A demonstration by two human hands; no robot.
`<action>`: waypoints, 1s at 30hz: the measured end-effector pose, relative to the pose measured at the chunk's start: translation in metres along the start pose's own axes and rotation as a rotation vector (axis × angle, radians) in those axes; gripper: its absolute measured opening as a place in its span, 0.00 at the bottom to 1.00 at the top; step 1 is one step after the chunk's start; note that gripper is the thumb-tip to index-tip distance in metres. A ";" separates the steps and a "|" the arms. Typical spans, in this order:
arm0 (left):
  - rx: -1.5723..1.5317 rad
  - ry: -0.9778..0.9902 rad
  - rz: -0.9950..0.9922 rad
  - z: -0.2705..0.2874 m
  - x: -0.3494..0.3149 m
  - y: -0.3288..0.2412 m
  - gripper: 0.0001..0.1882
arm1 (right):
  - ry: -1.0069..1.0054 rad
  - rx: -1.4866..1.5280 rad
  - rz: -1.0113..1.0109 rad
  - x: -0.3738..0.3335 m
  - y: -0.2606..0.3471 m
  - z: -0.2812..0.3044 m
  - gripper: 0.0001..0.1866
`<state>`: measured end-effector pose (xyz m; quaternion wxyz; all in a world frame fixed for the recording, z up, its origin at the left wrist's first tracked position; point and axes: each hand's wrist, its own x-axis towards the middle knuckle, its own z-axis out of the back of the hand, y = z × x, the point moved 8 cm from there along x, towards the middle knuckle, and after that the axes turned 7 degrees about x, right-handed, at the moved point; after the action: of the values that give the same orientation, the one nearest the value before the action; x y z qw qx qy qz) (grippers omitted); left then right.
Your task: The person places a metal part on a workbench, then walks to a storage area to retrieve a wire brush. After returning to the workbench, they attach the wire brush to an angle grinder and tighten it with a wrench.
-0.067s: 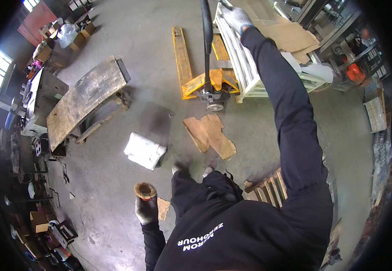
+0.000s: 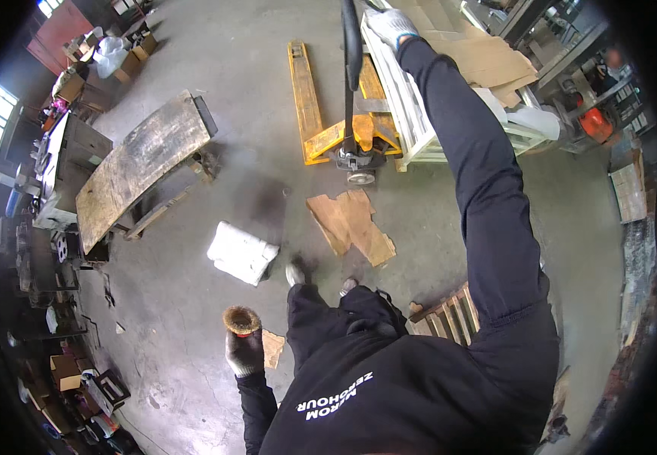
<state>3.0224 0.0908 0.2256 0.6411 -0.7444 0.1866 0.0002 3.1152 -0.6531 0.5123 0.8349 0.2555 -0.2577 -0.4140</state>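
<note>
Torn brown cardboard (image 2: 353, 226) and a white bundle (image 2: 242, 252) lie on the grey floor (image 2: 230, 68) near a worn table (image 2: 143, 161).

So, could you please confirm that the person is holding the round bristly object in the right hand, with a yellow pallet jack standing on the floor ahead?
Not quite, the hand is wrong: the head view shows the round bristly object in the left hand. The yellow pallet jack does stand on the floor ahead.

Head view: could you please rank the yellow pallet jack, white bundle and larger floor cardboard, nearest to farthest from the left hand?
1. White bundle, ahead of the left hand.
2. Larger floor cardboard, ahead and right.
3. Yellow pallet jack, beyond the cardboard.
</note>
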 end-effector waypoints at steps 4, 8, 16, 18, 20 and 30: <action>-0.499 0.082 0.174 0.002 0.067 0.011 0.22 | 0.132 -0.378 0.023 0.026 0.009 -0.056 0.44; -0.021 -0.014 0.140 0.011 0.148 0.008 0.23 | 0.079 -0.365 0.046 0.031 0.022 -0.058 0.22; 1.009 0.150 -0.373 -0.032 0.269 -0.060 0.26 | 0.211 -0.383 0.182 -0.077 0.034 -0.036 0.22; 0.932 0.172 -0.429 -0.043 0.274 -0.065 0.25 | 0.264 -0.405 0.273 -0.137 0.041 -0.040 0.23; 0.485 0.278 -0.339 -0.051 0.273 -0.062 0.24 | 0.269 -0.304 0.377 -0.206 0.058 -0.049 0.22; -0.180 0.301 0.027 0.039 0.171 -0.026 0.24 | 0.308 -0.197 0.310 -0.439 0.045 -0.125 0.21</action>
<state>3.1980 0.0832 0.2021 0.5364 -0.7879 0.2898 -0.0859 2.9904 -0.2414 0.3525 0.9388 0.1903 -0.1219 -0.2599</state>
